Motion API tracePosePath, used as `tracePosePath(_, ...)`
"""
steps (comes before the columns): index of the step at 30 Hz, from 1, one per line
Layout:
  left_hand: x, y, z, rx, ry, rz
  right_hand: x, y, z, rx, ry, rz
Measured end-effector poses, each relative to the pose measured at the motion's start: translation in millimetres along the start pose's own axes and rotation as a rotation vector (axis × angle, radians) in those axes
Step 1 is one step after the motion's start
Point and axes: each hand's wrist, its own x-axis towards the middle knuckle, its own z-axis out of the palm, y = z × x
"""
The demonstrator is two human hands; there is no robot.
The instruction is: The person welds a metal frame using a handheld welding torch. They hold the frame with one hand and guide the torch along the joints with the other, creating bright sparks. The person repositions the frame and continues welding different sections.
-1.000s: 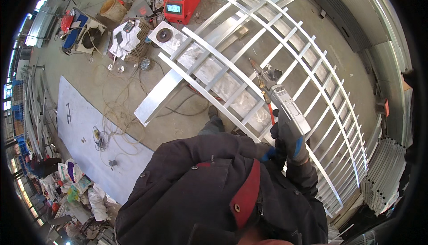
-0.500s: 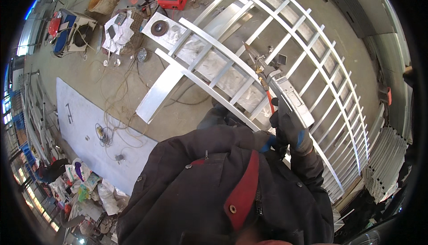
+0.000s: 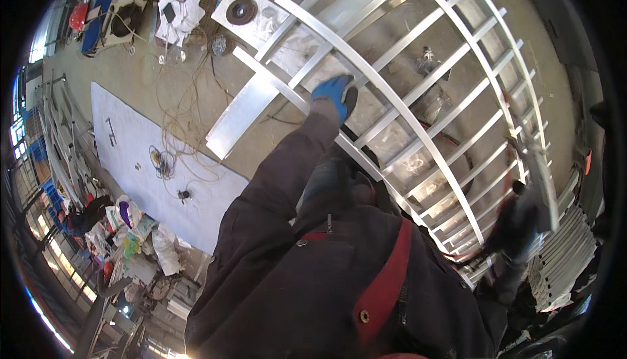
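Observation:
A ladder-like frame of silver metal bars with curved rails (image 3: 392, 101) spans the area in front of me. My left hand (image 3: 334, 94), in a blue and grey glove, is closed over a short crossbar between the two nearest rails, its dark thumb side toward the right. My right hand (image 3: 519, 225), in a dark glove and smeared by motion, is out at the right over the frame's far end. It is closed on a silver, boxy hand tool (image 3: 543, 182), also blurred. A red hose (image 3: 467, 254) runs by that hand.
A dark round disc (image 3: 241, 11) lies on a flat metal sheet at the upper left. Papers (image 3: 179, 16) and a blue-sided machine (image 3: 108, 22) are beyond it. A pale board (image 3: 163, 163) with coiled cable lies left. Stacked metal profiles (image 3: 565, 248) stand right.
My right hand has swung rightward and down with the silver tool, away from the middle of the frame. My left hand has reached forward onto the crossbar. The view has shifted.

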Motion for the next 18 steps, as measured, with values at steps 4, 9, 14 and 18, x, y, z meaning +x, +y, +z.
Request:
tracePosePath(4, 42.2, -33.2, 20.2, 0.301, 0.126, 0.011, 2.7, -31.5, -29.3, -0.245, 0.175, 0.053)
tracePosePath(9, 40.1, -59.9, 21.9, 0.395, 0.025, -0.128, 23.7, -53.5, -30.0, -0.331, 0.319, 0.09)
tracePosePath(14, -15.9, -71.3, -6.6, 0.407, -0.023, -0.172, 51.1, -71.2, -18.0, -0.408, 0.369, 0.131)
tracePosePath(18, -69.8, -71.1, -33.6, 0.467, -0.151, -0.172, 69.9, -83.7, -5.9, -0.456, 0.373, 0.162)
